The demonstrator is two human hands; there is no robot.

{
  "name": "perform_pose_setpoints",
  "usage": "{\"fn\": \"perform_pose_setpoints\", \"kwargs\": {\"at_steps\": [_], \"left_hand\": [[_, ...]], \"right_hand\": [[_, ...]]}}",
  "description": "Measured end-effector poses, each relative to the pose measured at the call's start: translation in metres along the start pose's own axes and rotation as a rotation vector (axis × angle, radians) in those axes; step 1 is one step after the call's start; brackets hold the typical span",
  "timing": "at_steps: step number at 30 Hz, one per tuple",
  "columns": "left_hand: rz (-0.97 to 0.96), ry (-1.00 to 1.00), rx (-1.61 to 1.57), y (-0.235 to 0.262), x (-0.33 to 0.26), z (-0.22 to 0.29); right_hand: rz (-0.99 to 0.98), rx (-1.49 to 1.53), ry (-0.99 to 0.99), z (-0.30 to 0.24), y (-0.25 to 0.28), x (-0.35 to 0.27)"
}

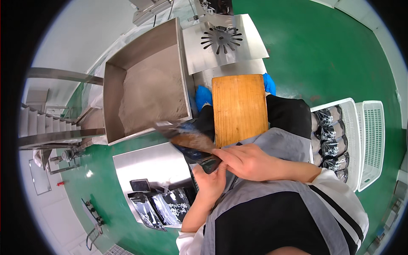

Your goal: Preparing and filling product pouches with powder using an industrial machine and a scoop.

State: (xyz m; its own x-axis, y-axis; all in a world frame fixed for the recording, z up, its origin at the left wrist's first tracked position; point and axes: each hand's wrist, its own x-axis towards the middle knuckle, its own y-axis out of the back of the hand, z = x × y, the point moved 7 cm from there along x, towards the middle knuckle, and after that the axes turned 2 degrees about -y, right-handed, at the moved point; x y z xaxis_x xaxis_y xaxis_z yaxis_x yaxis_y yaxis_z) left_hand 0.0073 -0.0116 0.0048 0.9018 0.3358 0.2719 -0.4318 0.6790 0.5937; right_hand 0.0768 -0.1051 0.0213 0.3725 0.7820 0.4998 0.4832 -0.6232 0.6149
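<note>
A dark, partly see-through plastic bag point(193, 142) is pinched between my two hands in front of my lap; its far end is smeared by motion. My left hand point(209, 182) grips the bag's near corner from below. From the right, my right hand point(248, 161) has its fingers closed on the same edge, close to the left fingertips. Whether anything is inside the bag I cannot tell. Just beyond my hands, a wooden board point(240, 110) lies across between my legs.
Left ahead stands a deep metal bin point(184, 76) of grey-brown powder. A steel plate with radial slots point(255, 49) is straight ahead. At lower left, a metal table point(144, 163) bears flat black bags point(172, 208). On the right, a white basket point(356, 140) holds several filled bags point(333, 131).
</note>
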Motion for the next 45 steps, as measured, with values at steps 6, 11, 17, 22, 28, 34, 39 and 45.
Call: {"fn": "perform_pose_setpoints", "kwargs": {"at_steps": [6,11,17,22,28,34,39,45], "left_hand": [[-0.014,-0.110,0.019,0.004,0.016,-0.001],[-0.056,-0.061,-0.042,0.004,0.016,-0.008],[0.013,0.170,-0.095,0.013,0.037,-0.019],[0.053,0.303,-0.284,0.018,0.044,-0.038],[-0.069,-0.304,0.297,-0.017,0.061,0.016],[-0.305,-0.633,0.156,-0.084,0.026,0.081],[-0.400,-0.723,0.057,-0.098,0.018,0.094],[-0.510,-0.718,-0.121,-0.089,0.042,0.094]], "right_hand": [[-0.036,0.098,-0.115,0.014,0.003,0.013],[0.145,0.146,-0.297,0.054,0.013,0.012],[0.162,0.095,-0.366,0.055,0.009,0.024],[0.175,-0.214,0.237,0.010,-0.015,0.017],[0.255,1.434,-0.706,0.090,-0.050,0.016],[0.609,0.973,-0.790,0.186,-0.072,0.042],[0.229,0.058,-0.532,0.111,-0.019,0.069],[0.096,-0.201,-0.372,0.112,-0.025,0.083]]}}
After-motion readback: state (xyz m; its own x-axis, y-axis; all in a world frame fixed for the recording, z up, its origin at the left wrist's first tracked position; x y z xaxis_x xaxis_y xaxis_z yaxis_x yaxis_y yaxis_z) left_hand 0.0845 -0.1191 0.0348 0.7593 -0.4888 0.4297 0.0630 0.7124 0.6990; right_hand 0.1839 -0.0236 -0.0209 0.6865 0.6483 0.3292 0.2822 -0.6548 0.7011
